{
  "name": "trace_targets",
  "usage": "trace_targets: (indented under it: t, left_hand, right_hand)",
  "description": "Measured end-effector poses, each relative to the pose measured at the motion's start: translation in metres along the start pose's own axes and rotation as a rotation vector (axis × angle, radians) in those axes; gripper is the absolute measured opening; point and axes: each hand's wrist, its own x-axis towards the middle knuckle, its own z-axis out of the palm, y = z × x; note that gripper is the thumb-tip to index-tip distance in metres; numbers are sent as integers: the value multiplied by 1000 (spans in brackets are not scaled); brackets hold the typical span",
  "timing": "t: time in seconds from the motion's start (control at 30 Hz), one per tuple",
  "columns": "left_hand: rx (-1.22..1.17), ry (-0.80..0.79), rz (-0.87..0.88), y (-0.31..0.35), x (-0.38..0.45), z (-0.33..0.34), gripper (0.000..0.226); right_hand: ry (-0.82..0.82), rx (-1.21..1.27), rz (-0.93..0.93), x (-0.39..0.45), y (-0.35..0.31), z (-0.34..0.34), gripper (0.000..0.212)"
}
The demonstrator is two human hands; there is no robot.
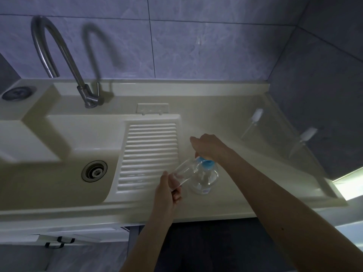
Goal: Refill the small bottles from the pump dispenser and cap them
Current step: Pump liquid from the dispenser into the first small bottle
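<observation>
1. The step in hand looks like filling. The left hand grips a small clear bottle, fingers curled round its lower end, and holds it tilted with its mouth up against the blue pump head of the dispenser.
2. The right hand sits on top of the pump head, fingers curled down over it. I judge it to be pressing or about to press, though the picture alone cannot settle which.
3. The dispenser stands upright on the desk, just right of the ribbed drainboard and well right of the sink.
4. Two other small bottles with white caps stand near the desk's far right edge, one further back and one nearer. They appear capped, so the bottle in hand may be the last to do, but their fill level cannot be read.
5. The next move calls for keeping the bottle mouth right under the spout while pumping, then finding a cap for it. No loose cap is visible anywhere.
6. Hard to make out: the spout itself is hidden under the right hand, so whether it truly meets the bottle mouth is unclear. Motion blur and clear plastic hide any liquid in the bottle or the dispenser. The light is dim, and the two far bottles are smeared.
</observation>
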Motion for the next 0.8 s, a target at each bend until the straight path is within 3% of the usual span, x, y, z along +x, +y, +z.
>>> trace_targets:
  t: [0.23, 0.6, 0.8]
  left_hand:
    - [-51, 2, -11, 3, -1, 3, 44]
    - [-23, 29, -11, -2, 1, 2, 43]
    - [-18, 28, -8, -1, 1, 0, 41]
  right_hand:
    - [-270, 108, 93, -10, -13, -16, 59]
    - [40, 46, 3, -9, -1, 1, 27]
    - [-17, 6, -4, -4, -3, 1, 26]
